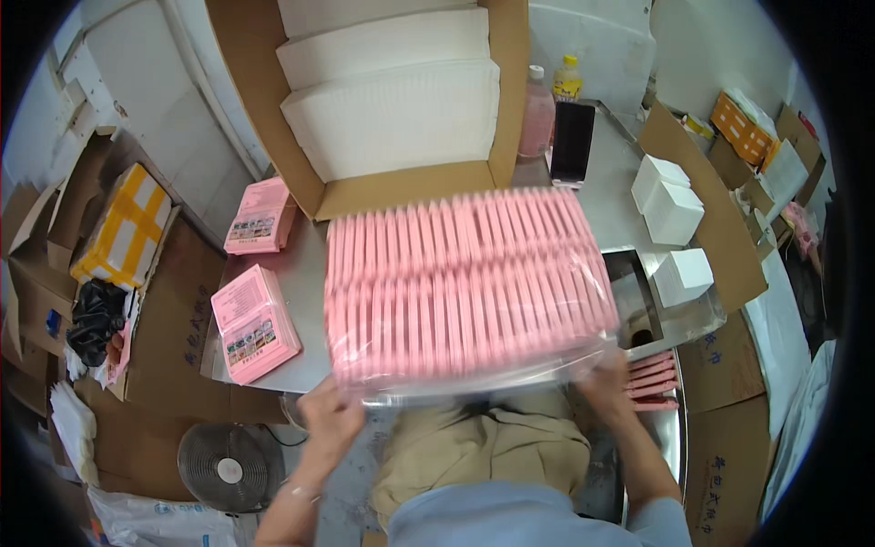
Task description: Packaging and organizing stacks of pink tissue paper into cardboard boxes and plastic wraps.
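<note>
A large clear plastic bag (474,390) full of upright pink packets (465,283) fills the middle of the view, the packets standing in two long rows. My left hand (330,415) is closed on the bag's near left corner. At the near right corner, my right hand (603,378) grips the plastic too, though it is slightly smeared by motion. Just beyond the bag stands an open cardboard box (365,201), with white ridged stacks (401,118) inside it.
Stacks of pink printed cards (255,324) lie on the metal table (314,356) at the left. Small white boxes (670,214), a phone (572,141) and bottles (536,118) stand to the right. More pink packets (652,381) sit beside my right hand. A fan (230,469) is at lower left.
</note>
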`<state>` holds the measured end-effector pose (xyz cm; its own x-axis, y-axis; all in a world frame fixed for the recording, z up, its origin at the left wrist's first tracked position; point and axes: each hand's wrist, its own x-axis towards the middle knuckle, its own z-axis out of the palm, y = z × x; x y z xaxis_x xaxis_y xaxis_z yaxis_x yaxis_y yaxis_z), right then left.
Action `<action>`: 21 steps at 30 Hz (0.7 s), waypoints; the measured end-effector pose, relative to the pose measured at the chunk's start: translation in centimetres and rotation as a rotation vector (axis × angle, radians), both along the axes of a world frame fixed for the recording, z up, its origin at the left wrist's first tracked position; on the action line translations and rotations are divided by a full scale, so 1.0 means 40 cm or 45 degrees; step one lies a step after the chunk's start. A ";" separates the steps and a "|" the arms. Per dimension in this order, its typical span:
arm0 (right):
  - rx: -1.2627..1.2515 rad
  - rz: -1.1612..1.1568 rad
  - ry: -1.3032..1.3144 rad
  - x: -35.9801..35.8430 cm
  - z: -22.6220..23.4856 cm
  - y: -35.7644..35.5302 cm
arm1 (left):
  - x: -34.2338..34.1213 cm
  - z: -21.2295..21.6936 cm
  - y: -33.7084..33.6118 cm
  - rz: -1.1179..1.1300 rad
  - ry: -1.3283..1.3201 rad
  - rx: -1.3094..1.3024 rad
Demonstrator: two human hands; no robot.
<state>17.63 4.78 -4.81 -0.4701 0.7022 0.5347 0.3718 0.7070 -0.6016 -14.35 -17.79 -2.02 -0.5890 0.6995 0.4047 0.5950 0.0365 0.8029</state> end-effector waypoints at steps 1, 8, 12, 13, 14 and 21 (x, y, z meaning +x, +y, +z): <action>-0.017 -0.019 -0.136 -0.050 -0.007 -0.012 | 0.018 -0.053 0.051 -0.032 0.182 -0.102; -0.208 0.022 -0.051 -0.046 0.039 0.002 | -0.004 -0.043 0.097 -0.014 0.612 0.017; -0.614 0.005 -0.009 0.098 0.120 0.039 | -0.083 0.053 0.000 -0.226 0.846 -0.283; -0.567 -0.031 -0.100 0.154 0.162 0.070 | -0.105 0.100 -0.009 -0.370 0.870 -0.358; -0.525 -0.050 -0.175 0.173 0.216 0.105 | -0.141 0.147 -0.015 -0.437 0.751 -0.344; -0.138 -0.268 0.081 0.090 0.667 0.364 | -0.304 0.625 0.208 -0.318 0.280 -0.119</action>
